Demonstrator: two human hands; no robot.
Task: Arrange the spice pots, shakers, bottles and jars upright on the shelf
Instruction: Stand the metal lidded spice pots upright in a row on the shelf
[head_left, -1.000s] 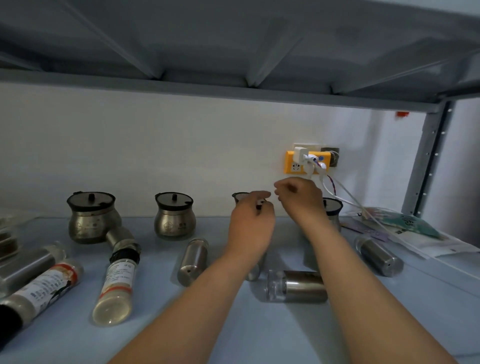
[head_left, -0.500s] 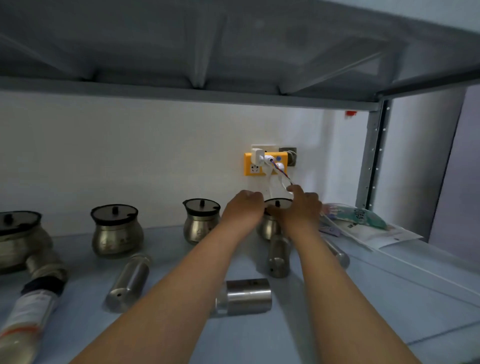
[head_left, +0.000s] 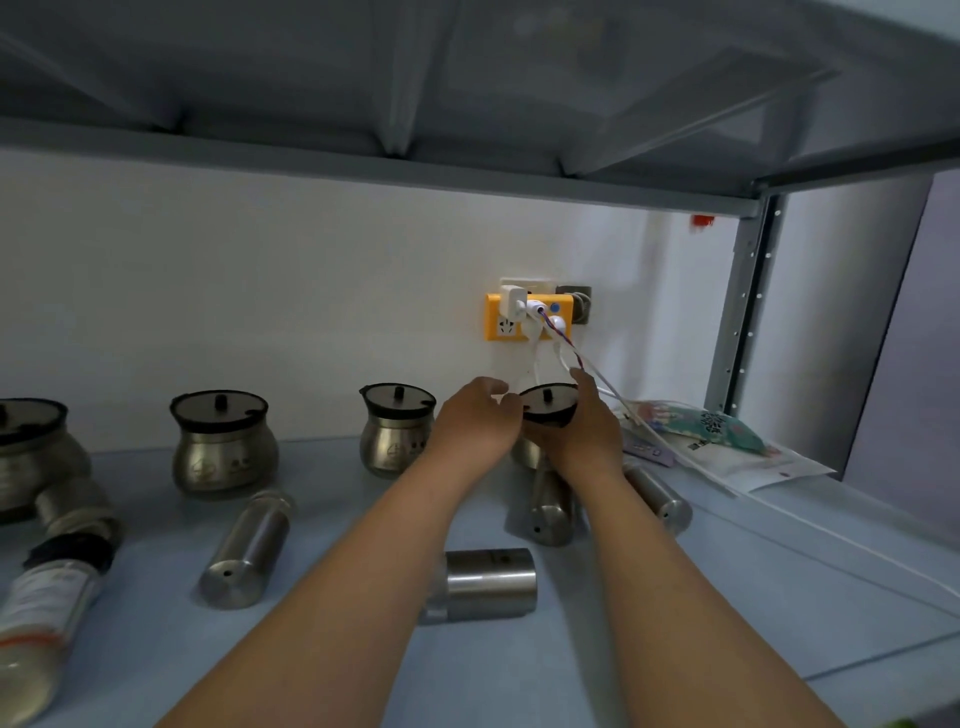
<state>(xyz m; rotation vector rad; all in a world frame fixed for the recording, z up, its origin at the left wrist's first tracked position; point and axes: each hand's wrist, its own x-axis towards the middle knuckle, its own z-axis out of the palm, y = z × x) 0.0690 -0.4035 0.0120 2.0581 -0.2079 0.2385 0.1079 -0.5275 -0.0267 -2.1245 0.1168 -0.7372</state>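
Shelf (head_left: 675, 649), pot (head_left: 548, 405) between hands

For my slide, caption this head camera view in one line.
Both hands steady the rightmost spice pot at the shelf's back while steel shakers lie toppled in front.

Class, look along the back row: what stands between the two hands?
In the head view, a round steel spice pot with a black lid stands between the left hand and right hand.
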